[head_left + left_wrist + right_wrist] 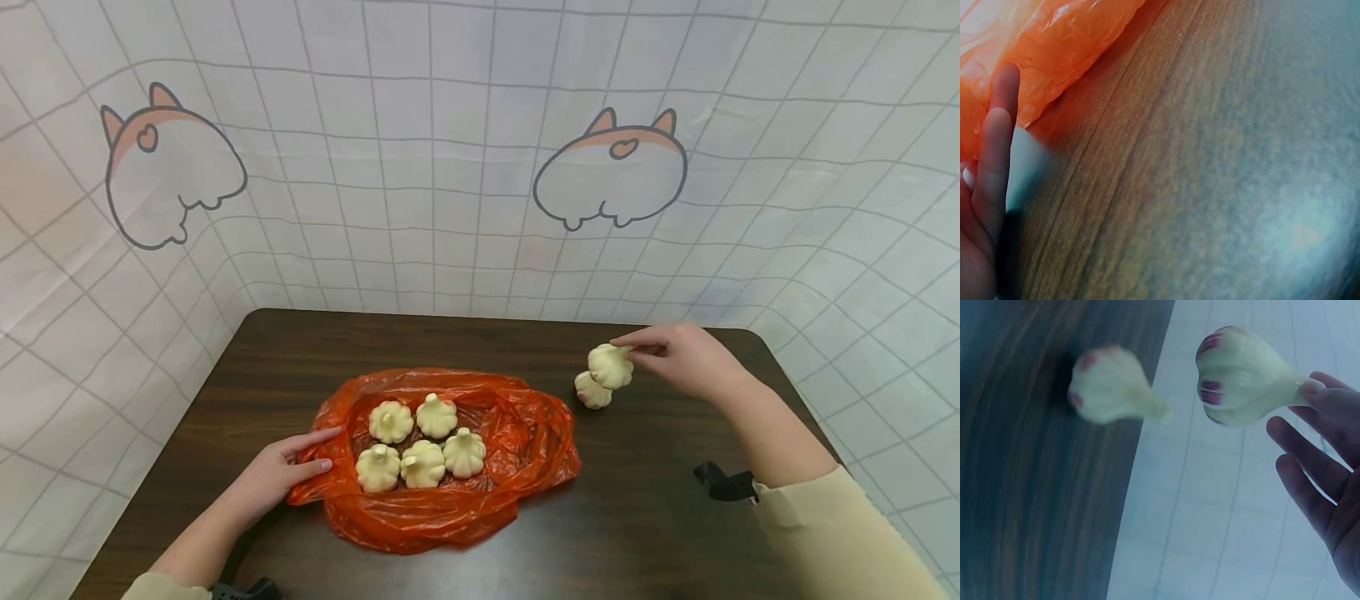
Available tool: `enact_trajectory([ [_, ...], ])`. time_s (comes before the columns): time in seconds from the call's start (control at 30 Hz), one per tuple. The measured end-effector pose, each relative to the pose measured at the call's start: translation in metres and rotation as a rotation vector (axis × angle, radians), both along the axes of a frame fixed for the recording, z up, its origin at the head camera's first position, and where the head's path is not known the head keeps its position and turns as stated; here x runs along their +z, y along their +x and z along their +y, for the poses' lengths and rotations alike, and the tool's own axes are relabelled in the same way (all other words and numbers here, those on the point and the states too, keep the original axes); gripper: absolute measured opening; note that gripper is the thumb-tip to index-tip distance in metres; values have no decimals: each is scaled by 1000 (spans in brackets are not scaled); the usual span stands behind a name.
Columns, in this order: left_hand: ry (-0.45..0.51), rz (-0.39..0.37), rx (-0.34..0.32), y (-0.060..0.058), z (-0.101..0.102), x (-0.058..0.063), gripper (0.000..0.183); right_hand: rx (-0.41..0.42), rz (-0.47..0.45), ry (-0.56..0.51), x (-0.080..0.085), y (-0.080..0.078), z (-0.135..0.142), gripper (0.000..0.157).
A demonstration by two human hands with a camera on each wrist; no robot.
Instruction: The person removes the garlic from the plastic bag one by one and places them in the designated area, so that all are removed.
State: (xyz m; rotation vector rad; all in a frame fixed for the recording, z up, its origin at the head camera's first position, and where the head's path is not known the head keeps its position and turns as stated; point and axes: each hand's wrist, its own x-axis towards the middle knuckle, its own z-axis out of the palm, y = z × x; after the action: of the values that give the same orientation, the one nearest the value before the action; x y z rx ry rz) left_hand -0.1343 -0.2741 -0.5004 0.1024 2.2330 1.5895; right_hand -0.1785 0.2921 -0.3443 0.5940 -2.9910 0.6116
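My right hand (693, 358) pinches a garlic bulb (611, 367) by its stem, with thumb and forefinger; the other fingers are spread in the right wrist view. The held bulb (1241, 378) shows purple streaks at its base. Behind it, a second garlic bulb (592, 392) is on the dark table, partly hidden in the head view. My left hand (273, 471) holds the left edge of a red plastic bag (420, 521), thumb and fingers on the film. Several garlic bulbs (422, 464) sit inside the spread bag, stems mostly upward.
The dark wooden table (622, 517) ends at a white grid-patterned cloth (465, 183) at the back and sides. A black wrist strap (726, 483) hangs below the right forearm.
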Motion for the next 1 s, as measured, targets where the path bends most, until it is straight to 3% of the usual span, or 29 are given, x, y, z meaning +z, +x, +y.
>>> enact_trajectory([
  [0.37,3,-5,1,0,-3,-2,59,-73,-17,21,-3,-1,46,27],
  [0.6,25,-8,-9,0,-4,-4,59,-110,-62,4,-28,-8,57,26],
  [1.0,15,-7,2,0,-3,-3,59,-104,-149,-11,-66,-19,57,28],
])
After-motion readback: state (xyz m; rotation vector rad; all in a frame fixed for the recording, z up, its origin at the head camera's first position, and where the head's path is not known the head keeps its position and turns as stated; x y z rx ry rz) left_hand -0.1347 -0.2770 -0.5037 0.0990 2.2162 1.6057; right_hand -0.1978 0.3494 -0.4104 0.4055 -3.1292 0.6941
